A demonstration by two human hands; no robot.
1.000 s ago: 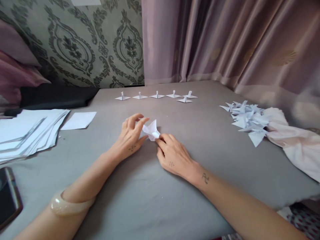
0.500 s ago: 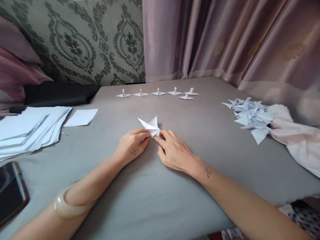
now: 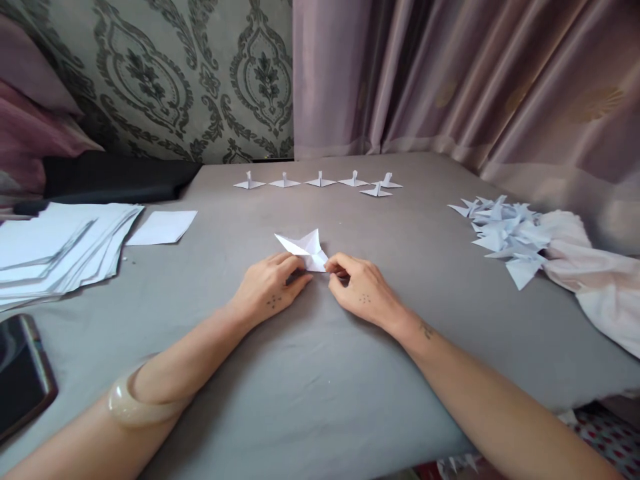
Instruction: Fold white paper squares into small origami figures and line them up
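Observation:
A partly folded piece of white paper stands in the middle of the grey-covered surface, with a long point to the left and a raised flap behind. My left hand is closed on its near left side, fingertips partly hidden behind the paper. On the near right corner, my right hand pinches the paper between thumb and fingers. Both hands rest low, close to the cloth. Beyond them stands a row of small folded white paper pieces, each with an upright tab.
At left lie a stack of white paper sheets, a single small sheet and a phone. A pile of folded paper pieces sits at right beside a pale cloth. Curtains hang behind.
My right hand has shifted slightly right, its forefinger drawn back from the paper's front to the right corner. The paper's near part now shows wider and flatter. The view has tilted slightly.

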